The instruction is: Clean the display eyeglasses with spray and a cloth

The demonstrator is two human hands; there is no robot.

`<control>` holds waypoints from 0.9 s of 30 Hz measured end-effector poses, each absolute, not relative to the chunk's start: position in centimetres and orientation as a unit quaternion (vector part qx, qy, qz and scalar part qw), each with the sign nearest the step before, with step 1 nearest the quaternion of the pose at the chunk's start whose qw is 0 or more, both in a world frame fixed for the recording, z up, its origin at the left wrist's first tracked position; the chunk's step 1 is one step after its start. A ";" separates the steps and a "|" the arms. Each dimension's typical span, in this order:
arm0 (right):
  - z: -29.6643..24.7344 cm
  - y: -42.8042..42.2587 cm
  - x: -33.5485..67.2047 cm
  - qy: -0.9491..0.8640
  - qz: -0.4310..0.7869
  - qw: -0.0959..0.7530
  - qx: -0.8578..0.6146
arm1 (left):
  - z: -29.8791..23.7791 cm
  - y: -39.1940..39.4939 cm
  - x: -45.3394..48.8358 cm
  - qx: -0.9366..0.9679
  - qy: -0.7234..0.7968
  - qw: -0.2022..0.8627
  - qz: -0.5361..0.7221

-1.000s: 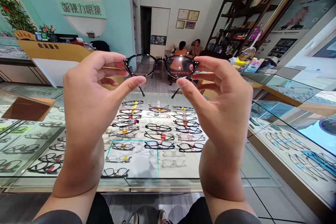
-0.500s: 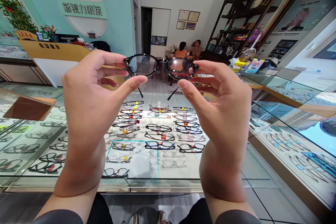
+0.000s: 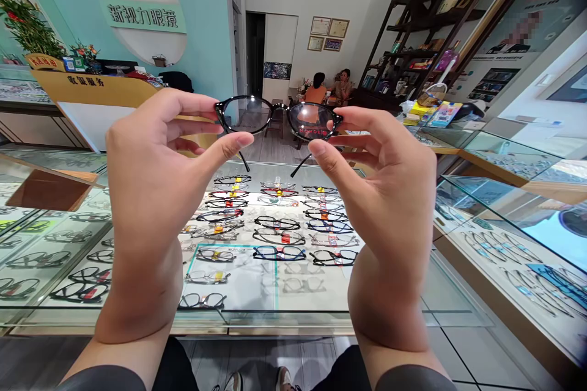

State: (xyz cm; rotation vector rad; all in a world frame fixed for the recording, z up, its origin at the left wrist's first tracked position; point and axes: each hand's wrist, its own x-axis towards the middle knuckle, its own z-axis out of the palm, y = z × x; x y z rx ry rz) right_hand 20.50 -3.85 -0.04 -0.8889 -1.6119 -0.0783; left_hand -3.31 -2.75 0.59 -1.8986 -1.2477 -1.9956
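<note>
Black-framed eyeglasses (image 3: 280,106) are held up in front of me, above a glass display case (image 3: 247,293). My left hand (image 3: 158,171) pinches the frame's left end by the hinge. At the other end, my right hand (image 3: 380,177) grips the right hinge between thumb and fingers. Both temples are unfolded and point away from me, their dark tips showing below the lenses. Red lettering shows on the right lens. Under the glass, rows of other eyeglasses (image 3: 279,253) lie on a white surface, many with small red or yellow tags.
More display cases stand at the right (image 3: 513,232) and left. A brown angled board (image 3: 50,189) rests on the left counter. Farther back are a yellow service counter (image 3: 114,95), two seated people (image 3: 315,90) and a dark shelf (image 3: 413,43).
The eyeglasses and both hands have shifted very slightly to the left. My hold on each end of the frame is the same.
</note>
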 end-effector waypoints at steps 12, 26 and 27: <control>-0.2 -3.8 20.2 -0.698 -0.056 0.613 -0.367 | 1.2 -2.3 -4.1 -0.616 -0.403 0.013 -0.677; -0.3 -3.8 20.3 -0.713 -0.073 0.589 -0.373 | 1.2 -2.2 -4.5 -0.631 -0.405 0.004 -0.662; -0.3 -3.8 20.3 -0.713 -0.076 0.590 -0.371 | 1.2 -2.2 -4.5 -0.632 -0.406 0.003 -0.660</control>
